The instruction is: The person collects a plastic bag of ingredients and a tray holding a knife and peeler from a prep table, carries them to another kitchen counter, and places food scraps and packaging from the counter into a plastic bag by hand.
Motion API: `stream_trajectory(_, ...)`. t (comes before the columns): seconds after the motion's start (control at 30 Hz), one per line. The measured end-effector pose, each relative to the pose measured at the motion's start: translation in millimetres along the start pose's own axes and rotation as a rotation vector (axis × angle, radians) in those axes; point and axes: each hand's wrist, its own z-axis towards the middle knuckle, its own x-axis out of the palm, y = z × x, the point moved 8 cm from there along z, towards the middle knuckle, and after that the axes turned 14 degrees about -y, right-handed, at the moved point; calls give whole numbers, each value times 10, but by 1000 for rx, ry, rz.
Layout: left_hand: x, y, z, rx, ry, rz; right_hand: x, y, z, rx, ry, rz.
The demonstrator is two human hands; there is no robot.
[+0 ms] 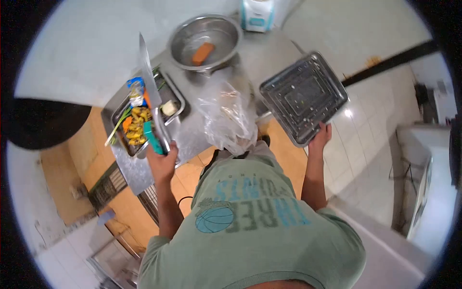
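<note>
My left hand (162, 163) is closed around the green handle (152, 138) of a large knife, whose blade (148, 72) points away over a metal tray (180, 93). That tray holds yellow-brown pieces (136, 125), a blue packet (136, 87), a whitish round piece (169, 108) and green stalks (119, 126). Off to the right, my right hand (319, 139) grips the near edge of an empty-looking dark metal tray (304, 96), tilted, with small bits stuck on its surface. The fingers under that tray are partly hidden.
A steel bowl (177, 36) with an orange-brown block (203, 53) stands at the counter's back. Clear plastic bags (226, 115) lie at the front of the metal counter (131, 169). A white and blue device (258, 15) is behind; a dark round pan (45, 123) is at left.
</note>
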Motion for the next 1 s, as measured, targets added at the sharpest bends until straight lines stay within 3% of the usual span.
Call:
stream_trajectory(0.07, 89, -392, 115, 112, 119, -137, 19, 24, 43, -17, 44, -20)
stream_trajectory(0.17, 487, -1155, -41, 513, 367, -39, 146, 266, -125, -32, -2, -110)
stream_trajectory(0.2, 646, -1306, -127, 483, 375, -94, 255, 408, -256, -82, 22, -130)
stream_trajectory(0.27, 1127, -1510, -389, 453, 637, -83, 394, 619, -403, -179, 70, -168)
stream_trajectory(0.3, 1364, -1528, -527, 342, 797, 4, 259, 508, -303, -159, 81, -181)
stream_trajectory(0.33, 1542, -1679, -642, 493, 757, -61, 236, 570, -307, -162, 63, -180)
stream_trajectory(0.4, 1935, -1706, -822, 491, 832, -8, 270, 595, -366, -163, 36, -174)
stream_trajectory(0.63, 2979, -1373, -1284, 770, 857, 367, 125, 613, -136, -89, 65, -152)
stream_trajectory(0.73, 3167, -1474, -1589, 867, 826, 310, -142, 699, 18, -50, 73, -212)
stream_trajectory(0.77, 3250, -1384, -1641, 791, 879, 442, -183, 725, 70, -62, 84, -208)
stream_trajectory(0.87, 3413, -1506, -1971, 910, 847, 382, -368, 965, 303, -30, 73, -210)
stream_trajectory(1.0, 3548, -1456, -2018, 839, 779, 344, -488, 878, 479, 46, 134, -214)
